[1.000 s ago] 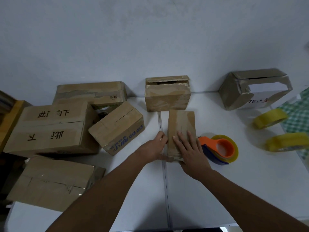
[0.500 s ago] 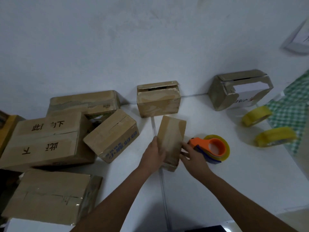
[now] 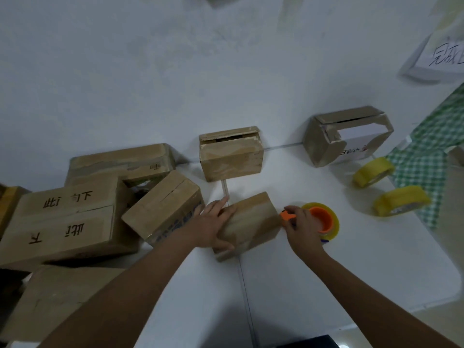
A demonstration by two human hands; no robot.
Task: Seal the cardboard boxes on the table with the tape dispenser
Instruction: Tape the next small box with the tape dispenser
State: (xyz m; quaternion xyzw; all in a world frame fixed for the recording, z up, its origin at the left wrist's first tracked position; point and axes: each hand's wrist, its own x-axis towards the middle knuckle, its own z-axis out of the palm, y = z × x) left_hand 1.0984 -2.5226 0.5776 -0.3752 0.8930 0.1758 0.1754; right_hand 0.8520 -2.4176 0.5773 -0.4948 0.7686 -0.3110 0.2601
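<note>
The right hand [image 3: 300, 228] has its grip closed round the orange handle of the tape dispenser [image 3: 319, 222], which sits on the table [image 3: 313, 277] just right of the small box [image 3: 251, 223] and carries a yellow roll. The left hand [image 3: 209, 228] lies flat and wide on that box, fingers straight along its left side, thumb at the near edge, steadying it rather than clutching it. The step in hand looks like taking up the dispenser; the next move would call for lifting it over the box, setting the tape end on the top face and drawing it along while the left hand keeps the box from sliding. Farther out, an open-topped box [image 3: 231, 154] stands against the wall [image 3: 150, 71], another box lying on its side [image 3: 346, 136] is to the right, and a cluster of bigger boxes [image 3: 65, 222] crowds the left. Two spare yellow tape rolls [image 3: 399, 199] lie near a green checked cloth [image 3: 426, 159]. The table is white with a seam down the middle, and a paper sign hangs on the pale wall at upper right.
</note>
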